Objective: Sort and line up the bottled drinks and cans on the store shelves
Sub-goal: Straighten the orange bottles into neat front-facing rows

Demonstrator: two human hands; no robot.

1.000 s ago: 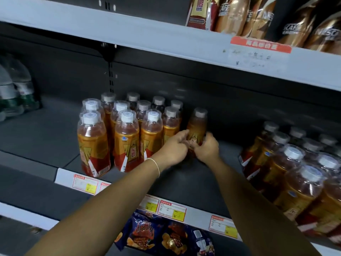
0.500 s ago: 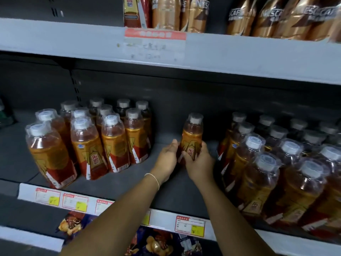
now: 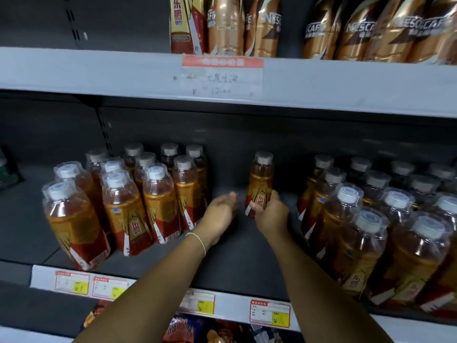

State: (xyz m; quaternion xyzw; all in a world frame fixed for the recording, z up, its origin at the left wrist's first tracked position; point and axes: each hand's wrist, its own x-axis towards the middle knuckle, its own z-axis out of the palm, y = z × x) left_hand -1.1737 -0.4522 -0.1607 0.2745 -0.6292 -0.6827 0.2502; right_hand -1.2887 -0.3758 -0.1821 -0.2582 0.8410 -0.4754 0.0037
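Amber single bottle (image 3: 261,180) upright in the shelf (image 3: 237,263) gap between left cluster (image 3: 158,194) and right cluster (image 3: 366,219), gripped low by right hand (image 3: 270,215). Loose-fingered and holding nothing, left hand (image 3: 218,212) just left of bottle, apart.

The lone amber drink bottle (image 3: 261,179) was smooth, clear plastic with a glossy gold-and-red printed sleeve and a pale plastic cap. To its left, the left bottle group (image 3: 118,201) had the same shiny plastic, with clear overcaps over white caps. The right bottle group (image 3: 366,233) matched it. Beneath the lone bottle, the shelf deck (image 3: 235,263) looked matt dark grey, as did the back panel (image 3: 247,134) behind it. Above it, the upper shelf edge (image 3: 99,70) was smooth pale grey and carried a dull paper price label (image 3: 222,78). The Nescafé bottles (image 3: 371,28) higher up wore glossy metallic gold wraps. Below it were paper price tags (image 3: 269,314) and glossy snack bags (image 3: 188,328).
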